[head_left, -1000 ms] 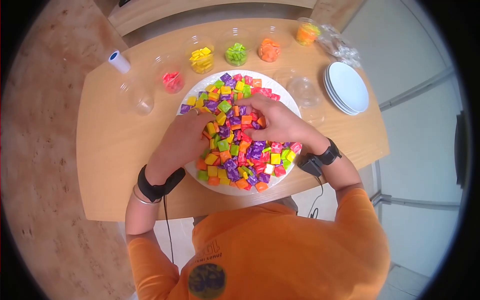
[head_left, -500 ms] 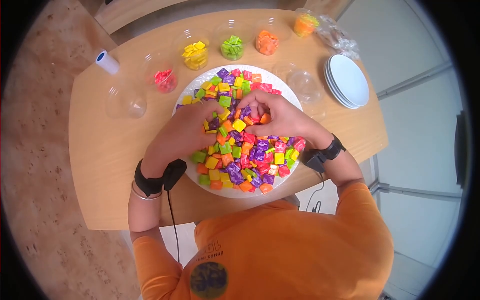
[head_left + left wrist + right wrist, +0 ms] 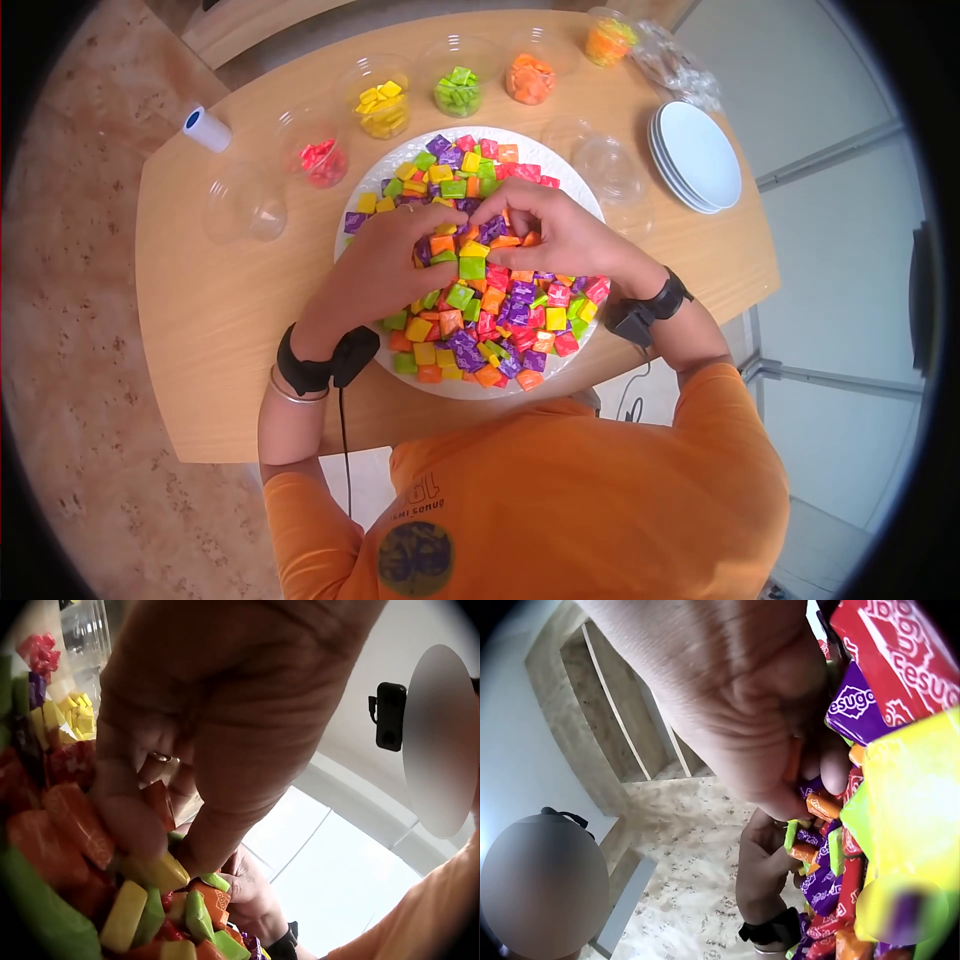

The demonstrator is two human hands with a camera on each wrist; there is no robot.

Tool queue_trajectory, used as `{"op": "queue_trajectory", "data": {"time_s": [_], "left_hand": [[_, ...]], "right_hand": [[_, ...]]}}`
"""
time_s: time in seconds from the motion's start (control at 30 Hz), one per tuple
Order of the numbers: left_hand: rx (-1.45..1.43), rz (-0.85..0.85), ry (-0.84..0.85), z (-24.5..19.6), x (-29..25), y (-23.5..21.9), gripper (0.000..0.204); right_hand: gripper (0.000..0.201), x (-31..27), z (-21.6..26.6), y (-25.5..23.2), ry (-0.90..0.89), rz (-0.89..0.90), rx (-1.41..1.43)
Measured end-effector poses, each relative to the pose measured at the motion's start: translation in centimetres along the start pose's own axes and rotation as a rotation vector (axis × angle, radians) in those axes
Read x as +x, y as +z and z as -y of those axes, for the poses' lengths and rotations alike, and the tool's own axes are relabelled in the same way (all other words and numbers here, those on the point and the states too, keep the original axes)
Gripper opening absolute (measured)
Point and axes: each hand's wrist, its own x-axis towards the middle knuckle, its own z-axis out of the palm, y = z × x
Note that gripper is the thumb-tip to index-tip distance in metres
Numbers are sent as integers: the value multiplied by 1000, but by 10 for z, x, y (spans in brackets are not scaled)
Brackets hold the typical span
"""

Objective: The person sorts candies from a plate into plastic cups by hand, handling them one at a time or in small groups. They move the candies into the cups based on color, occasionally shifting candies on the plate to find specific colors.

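A colourful heap of wrapped candies lies on the white plate at the centre of the frame, on the worktop, spreading below and between the hands and running on above them. The left hand, left of centre, has its fingers curled around an orange piece, thumb and fingertip touching a yellow piece. The right hand, right of centre, is half closed, curled fingers keeping an orange candy against the palm.
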Motion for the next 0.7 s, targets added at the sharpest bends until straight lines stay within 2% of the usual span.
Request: {"op": "queue_trajectory", "data": {"time_s": [0.13, 0.23, 0.27, 0.3, 0.33, 0.47, 0.63, 0.7], "left_hand": [[-43, 34, -85, -5, 1, -4, 44], [-76, 37, -156, -14, 2, -7, 45], [-98, 44, -199, -18, 2, -7, 46], [-97, 40, -199, -18, 2, -6, 46], [-46, 20, -123, -18, 2, -5, 47], [2, -70, 80, -3, 2, 0, 48], [-134, 9, -41, -8, 0, -4, 44], [-156, 17, -74, -13, 0, -7, 42]], "right_hand": [[38, 0, -3, 2, -29, -22, 39], [39, -1, -2, 6, 12, -15, 139], [39, -1, -3, 9, -53, -61, 104], [39, 0, -3, 11, -119, -108, 69], [39, 0, -2, 12, -122, -106, 66], [38, 0, -5, 12, -66, -72, 117], [34, -1, -2, 12, -42, -50, 97], [29, -1, -3, 13, -150, -94, 44]]}}
